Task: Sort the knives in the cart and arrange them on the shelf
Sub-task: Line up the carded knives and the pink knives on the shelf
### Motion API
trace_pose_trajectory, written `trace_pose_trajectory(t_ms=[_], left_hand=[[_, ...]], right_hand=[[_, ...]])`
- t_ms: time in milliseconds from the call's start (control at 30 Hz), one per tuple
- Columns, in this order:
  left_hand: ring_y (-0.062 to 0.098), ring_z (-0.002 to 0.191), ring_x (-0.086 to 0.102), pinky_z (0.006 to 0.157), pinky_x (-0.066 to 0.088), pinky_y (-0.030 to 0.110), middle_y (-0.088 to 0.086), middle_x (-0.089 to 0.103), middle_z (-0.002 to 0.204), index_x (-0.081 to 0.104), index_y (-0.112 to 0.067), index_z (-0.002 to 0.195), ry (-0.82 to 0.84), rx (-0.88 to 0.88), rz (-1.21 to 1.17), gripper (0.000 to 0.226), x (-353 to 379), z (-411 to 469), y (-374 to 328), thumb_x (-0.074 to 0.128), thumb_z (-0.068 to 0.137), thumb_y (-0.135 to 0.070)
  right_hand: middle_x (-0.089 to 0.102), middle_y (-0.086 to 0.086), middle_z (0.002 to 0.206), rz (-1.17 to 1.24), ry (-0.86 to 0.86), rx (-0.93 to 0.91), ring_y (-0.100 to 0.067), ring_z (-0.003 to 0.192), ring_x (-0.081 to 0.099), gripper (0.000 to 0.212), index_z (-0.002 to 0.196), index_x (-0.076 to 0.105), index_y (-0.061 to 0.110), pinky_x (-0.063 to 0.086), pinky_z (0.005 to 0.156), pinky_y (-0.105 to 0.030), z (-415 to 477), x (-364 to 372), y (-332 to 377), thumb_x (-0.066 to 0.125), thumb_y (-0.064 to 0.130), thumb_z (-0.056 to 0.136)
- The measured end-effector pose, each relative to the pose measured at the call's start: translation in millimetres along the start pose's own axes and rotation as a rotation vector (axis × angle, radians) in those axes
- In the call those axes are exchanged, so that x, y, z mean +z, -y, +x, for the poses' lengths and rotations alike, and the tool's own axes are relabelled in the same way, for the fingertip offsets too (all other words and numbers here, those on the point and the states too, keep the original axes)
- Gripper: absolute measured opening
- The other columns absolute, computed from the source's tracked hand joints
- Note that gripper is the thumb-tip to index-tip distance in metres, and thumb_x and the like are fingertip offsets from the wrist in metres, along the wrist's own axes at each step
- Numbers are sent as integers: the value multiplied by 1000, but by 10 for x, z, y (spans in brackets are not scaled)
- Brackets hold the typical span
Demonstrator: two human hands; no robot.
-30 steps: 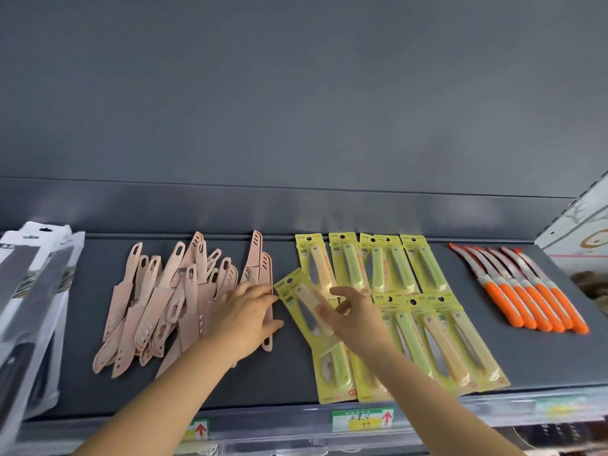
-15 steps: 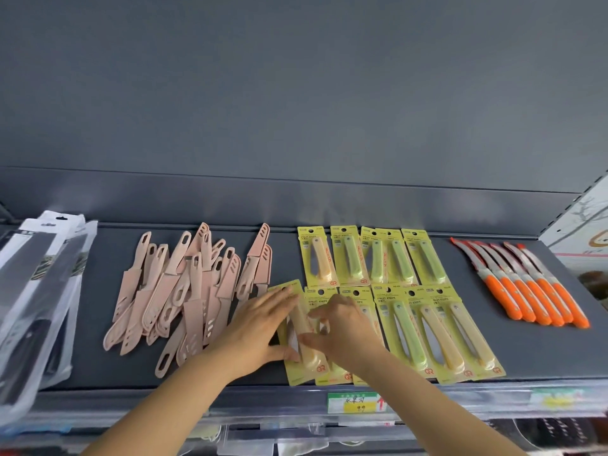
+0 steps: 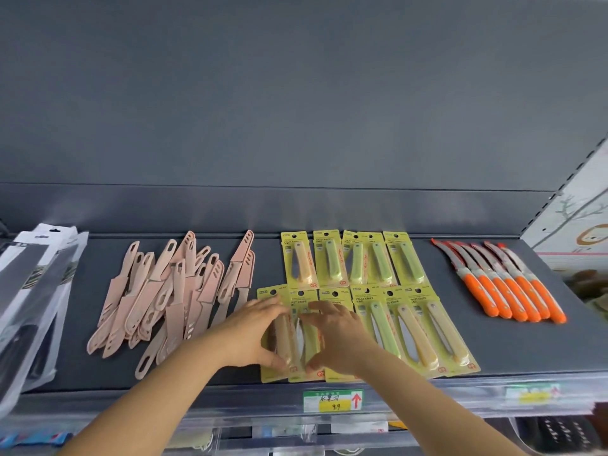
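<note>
Two hands, the left hand (image 3: 250,330) and right hand (image 3: 339,337), press nearly flat fingers onto yellow fruit-knife packs (image 3: 296,301) on the shelf (image 3: 526,350).

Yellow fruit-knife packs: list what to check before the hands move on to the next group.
1. Left hand rests on leftmost front pack: ok.
2. Right hand rests on neighbouring packs: ok.
3. Front row free of overlap: not ok, left packs overlap.
4. Back row lined up: ok.
5. Pink sheathed knives sorted: not ok, loose heap.
6. Cart emptied: cannot tell, out of view.
</note>
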State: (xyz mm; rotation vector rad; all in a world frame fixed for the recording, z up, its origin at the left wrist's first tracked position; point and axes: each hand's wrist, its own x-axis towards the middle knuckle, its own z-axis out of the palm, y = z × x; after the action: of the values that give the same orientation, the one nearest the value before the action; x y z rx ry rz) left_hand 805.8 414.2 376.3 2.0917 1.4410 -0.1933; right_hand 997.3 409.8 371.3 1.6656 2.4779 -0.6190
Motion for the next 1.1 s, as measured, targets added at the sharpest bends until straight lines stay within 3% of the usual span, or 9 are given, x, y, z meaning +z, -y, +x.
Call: trace_pose_trajectory(t_ms=[133,267,367,567,667,767,900,1100], left_hand=[[10,144,3,116,10,31,-14,-6,156,17,-31,148,77,-21,-6,98,-53,36,-30,76,71,-46],[11,144,3,118,14,37,-16,-10,156,18,-33,147,94,-54,11,95,-41,59,-64,75,71,-37],[11,144,4,118,15,37,-16,-9,155,21,-35,146,81,-76,-4,93,-15,72,-63,76,71,-37],[9,143,6,117,14,36,-20,-3,155,32,-39,141,-38,-86,-68,87,86,45,-72,77,68,-48],[7,141,9,115,14,37,-23,8,151,37,-39,139,-159,-82,-116,73,76,-28,-42,70,74,-50],[9,140,20,115,20,37,-17,23,151,42,-33,137,-346,-107,-105,53,37,-108,74,57,87,-45],[10,136,30,113,24,32,-11,36,147,40,-27,139,-523,-208,-38,47,-53,-200,299,50,94,-34],[11,140,22,114,17,31,-9,29,151,32,-26,144,-503,-254,63,55,-168,-365,753,48,94,-38]], right_hand=[[20,7,154,21,-9,-54,-22,142,16,80,144,32,32,14,116,-43,-48,30,-67,72,45,76],[17,8,156,69,-41,-43,-20,144,9,79,142,36,33,11,117,-47,-112,-27,-248,72,48,74],[12,7,157,79,50,-51,-21,145,7,80,143,34,33,10,118,-46,-158,-46,-386,73,46,74],[14,4,155,-1,70,-65,-29,142,12,75,144,35,26,18,115,-42,-199,-91,-321,69,44,79],[18,4,155,39,27,-34,-29,141,16,72,142,38,28,19,115,-46,-151,-117,-275,68,46,79],[24,4,152,110,-72,3,-26,140,20,68,142,37,28,23,115,-45,-44,-131,-196,63,48,82],[34,3,147,168,-124,-58,-20,135,30,59,140,41,25,28,112,-37,124,-175,61,60,43,87],[45,-3,140,252,-154,0,-21,127,43,53,139,43,17,35,103,-29,470,-164,563,58,35,91]])
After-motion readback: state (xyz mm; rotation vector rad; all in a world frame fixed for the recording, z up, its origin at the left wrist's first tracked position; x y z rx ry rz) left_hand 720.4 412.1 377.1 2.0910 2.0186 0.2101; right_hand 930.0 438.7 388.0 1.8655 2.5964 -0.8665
